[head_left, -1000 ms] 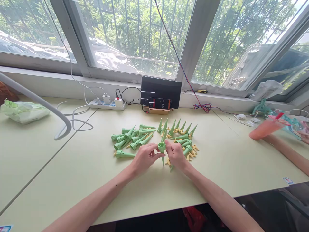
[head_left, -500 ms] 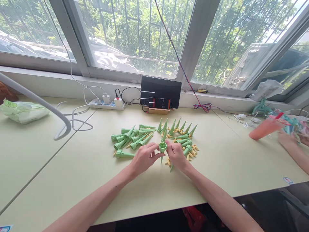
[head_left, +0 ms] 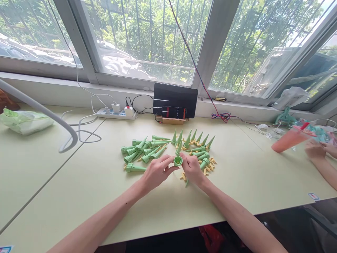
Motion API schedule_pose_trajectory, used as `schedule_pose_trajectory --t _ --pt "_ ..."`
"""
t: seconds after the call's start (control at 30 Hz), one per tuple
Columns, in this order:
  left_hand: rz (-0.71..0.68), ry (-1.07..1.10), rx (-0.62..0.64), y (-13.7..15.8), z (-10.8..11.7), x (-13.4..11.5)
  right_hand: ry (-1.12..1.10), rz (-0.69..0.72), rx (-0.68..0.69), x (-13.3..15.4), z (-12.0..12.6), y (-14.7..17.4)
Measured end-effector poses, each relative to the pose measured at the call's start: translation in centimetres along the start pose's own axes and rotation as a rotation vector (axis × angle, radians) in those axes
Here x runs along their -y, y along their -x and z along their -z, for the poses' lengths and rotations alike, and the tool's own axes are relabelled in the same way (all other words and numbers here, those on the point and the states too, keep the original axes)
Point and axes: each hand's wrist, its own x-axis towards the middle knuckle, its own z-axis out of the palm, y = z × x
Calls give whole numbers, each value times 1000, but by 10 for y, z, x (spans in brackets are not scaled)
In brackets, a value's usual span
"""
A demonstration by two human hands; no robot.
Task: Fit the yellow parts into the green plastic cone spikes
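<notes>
Just below the middle of the frame, the left hand [head_left: 158, 171] is holding a green plastic cone spike [head_left: 178, 161] in a narrow grip, thumb and fingers closing on its wide, cup-like end. The right hand [head_left: 193, 168] is curling in against the cup's right side — whether it is gripping too, I cannot tell. The spike is sitting between the hands, neither clearly nearer; its round mouth is facing the viewer, something yellowish showing inside, and its long axis is seemingly running along the line of sight, the point hiding behind the cup. Left of centre, loose green spikes [head_left: 135, 168] are lying on the table [head_left: 171, 211]; above the right hand, upright spikes [head_left: 187, 141] are standing — yellow pegs [head_left: 211, 166] are lying at its right.
</notes>
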Motion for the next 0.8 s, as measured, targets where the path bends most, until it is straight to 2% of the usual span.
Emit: schedule_pose_trajectory --t 0.57,0.8 --pt "-121 -98 -60 1 -1 9 22 -8 62 -5 -2 1" --pt "-226 -142 -62 2 1 10 47 0 67 -6 -2 0"
